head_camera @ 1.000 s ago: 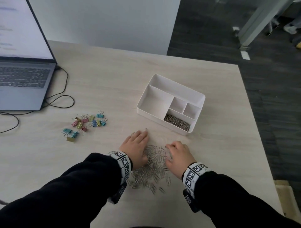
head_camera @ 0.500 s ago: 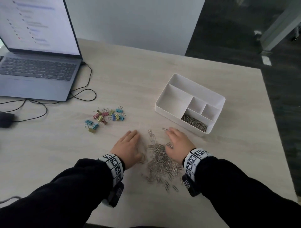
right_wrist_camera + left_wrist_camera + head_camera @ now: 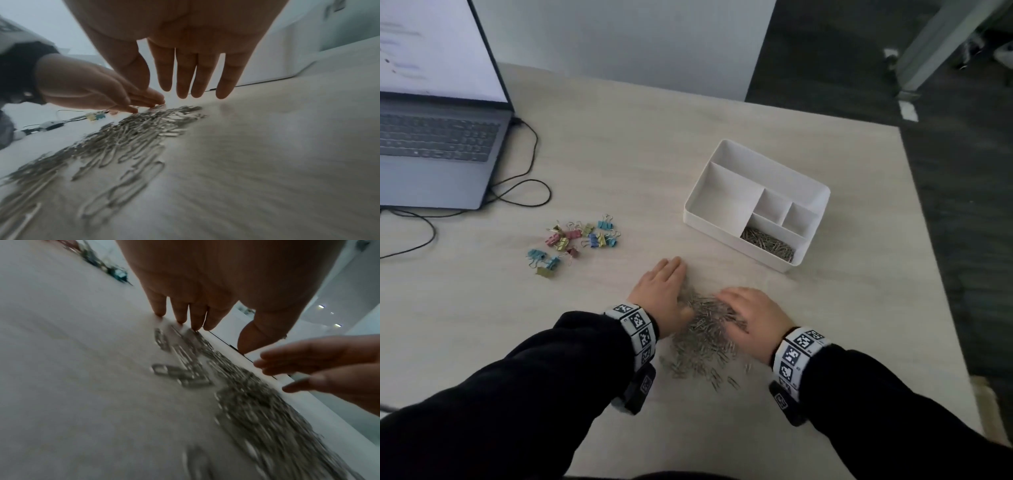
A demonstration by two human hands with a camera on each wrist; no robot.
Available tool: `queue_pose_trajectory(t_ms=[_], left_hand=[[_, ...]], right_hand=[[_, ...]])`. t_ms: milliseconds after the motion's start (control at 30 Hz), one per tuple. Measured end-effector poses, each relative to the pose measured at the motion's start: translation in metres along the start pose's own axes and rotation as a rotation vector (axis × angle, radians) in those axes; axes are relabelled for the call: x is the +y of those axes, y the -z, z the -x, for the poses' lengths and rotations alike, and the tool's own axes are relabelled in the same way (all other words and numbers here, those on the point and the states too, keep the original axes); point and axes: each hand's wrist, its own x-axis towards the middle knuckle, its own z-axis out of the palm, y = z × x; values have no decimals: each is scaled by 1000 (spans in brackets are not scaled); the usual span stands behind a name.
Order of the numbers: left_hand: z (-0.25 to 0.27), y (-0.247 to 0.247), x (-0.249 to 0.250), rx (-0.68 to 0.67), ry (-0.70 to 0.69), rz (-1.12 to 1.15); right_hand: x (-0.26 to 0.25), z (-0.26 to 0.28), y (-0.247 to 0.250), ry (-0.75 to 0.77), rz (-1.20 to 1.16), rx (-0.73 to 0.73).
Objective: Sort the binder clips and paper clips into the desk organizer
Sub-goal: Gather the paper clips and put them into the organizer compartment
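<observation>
A heap of silver paper clips [image 3: 705, 337] lies on the pale desk between my two hands. My left hand [image 3: 662, 291] lies flat at the heap's left edge, fingers straight [image 3: 180, 311], their tips on the desk. My right hand [image 3: 751, 313] is flat over the heap's right side, its fingers straight [image 3: 185, 76] and just above the clips [image 3: 131, 134]. The white desk organizer [image 3: 726, 150] stands beyond, with paper clips [image 3: 767, 242] in its near right compartment. Several coloured binder clips [image 3: 575, 241] lie to the left.
An open laptop [image 3: 438, 150] sits at the far left with black cables [image 3: 524, 185] looping beside it. The desk's right edge [image 3: 928, 240] drops to dark floor. Loose paper clips [image 3: 722, 378] trail toward me from the heap.
Both hands have drawn closer together, and the paper clips between them are bunched into a tighter heap. The view has also shifted a little.
</observation>
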Motion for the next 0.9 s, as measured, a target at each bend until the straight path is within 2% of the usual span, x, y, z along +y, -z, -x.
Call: queue_pose_trajectory(t_ms=[100, 167, 233, 300, 400, 467, 533, 667, 767, 900], left_hand=[[10, -14, 13, -71, -102, -21], [16, -18, 15, -94, -156, 21], [21, -14, 13, -66, -176, 110], [25, -4, 5, 19, -129, 174], [30, 11, -20, 130, 44, 112], [34, 19, -36, 83, 188, 96], [39, 21, -44, 5, 259, 107], [50, 8, -34, -66, 225, 55], [57, -7, -19, -43, 222, 13], [61, -17, -3, -41, 168, -85]], right_hand=[[13, 13, 0, -185, 30, 28], [21, 19, -1, -301, 28, -32], [25, 25, -1, -346, -6, -93], [26, 28, -1, -356, -30, -166], [23, 28, -3, -340, -6, -242], [20, 23, -5, -322, -17, -250], [15, 15, -7, -294, -29, -235], [2, 1, -9, -245, -47, -132], [-5, -4, -7, -244, -62, -92], [-5, -2, -3, -240, -20, -135]])
